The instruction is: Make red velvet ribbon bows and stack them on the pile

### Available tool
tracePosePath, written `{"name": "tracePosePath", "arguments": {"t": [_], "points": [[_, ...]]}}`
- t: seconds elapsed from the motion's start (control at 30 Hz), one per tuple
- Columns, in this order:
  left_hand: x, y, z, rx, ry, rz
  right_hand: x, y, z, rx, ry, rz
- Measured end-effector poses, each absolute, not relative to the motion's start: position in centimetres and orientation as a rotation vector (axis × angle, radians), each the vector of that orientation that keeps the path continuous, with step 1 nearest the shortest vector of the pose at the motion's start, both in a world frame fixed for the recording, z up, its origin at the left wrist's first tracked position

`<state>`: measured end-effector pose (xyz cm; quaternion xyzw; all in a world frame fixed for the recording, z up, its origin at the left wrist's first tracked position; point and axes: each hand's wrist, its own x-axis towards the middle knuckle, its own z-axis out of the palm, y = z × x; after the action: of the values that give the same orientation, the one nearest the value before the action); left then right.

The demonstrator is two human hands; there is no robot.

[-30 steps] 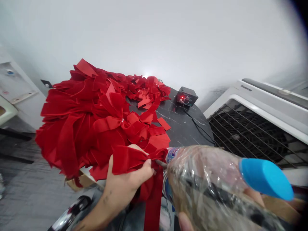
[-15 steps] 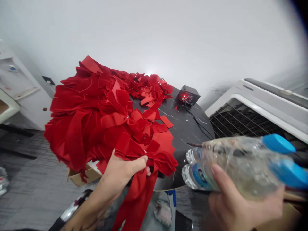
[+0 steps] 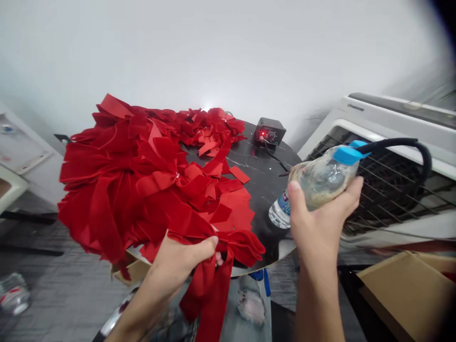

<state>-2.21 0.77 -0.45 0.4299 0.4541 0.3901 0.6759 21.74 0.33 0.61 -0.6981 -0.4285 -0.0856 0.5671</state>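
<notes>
My left hand (image 3: 185, 254) is closed on a red velvet bow (image 3: 213, 237), thumb on its pinched middle, tails hanging over the table's front edge. My right hand (image 3: 320, 213) grips a bundle of clear water bottles (image 3: 315, 183) with blue caps, wrapped in film or tape. The bundle leans, its bases at the table's right side and its caps up to the right. A thick black cord (image 3: 409, 142) curves from near the caps. A heap of red bows (image 3: 117, 175) covers the left of the black round table (image 3: 265, 190).
A black control box (image 3: 270, 133) with a red light and dial sits at the back of the table, a wire running from it. Right of the table stands a white appliance with a grille (image 3: 388, 121). A cardboard box (image 3: 406, 285) is at lower right, a plastic bottle (image 3: 14, 294) at lower left.
My right hand has turned the bottle bundle more upright and moved it up and left, bringing the black cord into view. My left hand still holds the bow. The camera view has shifted slightly.
</notes>
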Motion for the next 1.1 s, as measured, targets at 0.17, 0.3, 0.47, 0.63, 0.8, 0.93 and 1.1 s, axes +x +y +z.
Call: {"name": "tracePosePath", "arguments": {"t": [0.17,0.3,0.47,0.63,0.8,0.93,1.1], "points": [[-2.6,1.6,0.0,1.258,0.929,0.855,15.1,-5.7,-0.9,-1.475,-1.085,-0.093],[-2.9,1.8,0.8,1.405,0.976,0.760,14.0,-7.4,-2.0,-1.267,-1.138,0.602],[-2.4,1.3,1.1,1.472,1.014,0.720,15.2,-6.1,-2.1,-1.242,-1.087,0.896],[-2.4,0.8,0.8,1.396,0.995,0.611,15.0,-5.6,-2.1,-1.238,-1.001,0.935],[-2.5,0.6,0.2,1.167,0.961,0.622,14.8,-5.7,-3.1,-1.182,-0.712,1.073],[-2.6,0.9,-0.5,0.947,0.839,0.668,15.8,-5.6,-3.7,-0.857,-0.386,1.433],[-2.3,0.6,-1.7,0.702,0.805,0.605,15.3,-5.6,-5.0,-0.909,-0.767,1.133]]}}
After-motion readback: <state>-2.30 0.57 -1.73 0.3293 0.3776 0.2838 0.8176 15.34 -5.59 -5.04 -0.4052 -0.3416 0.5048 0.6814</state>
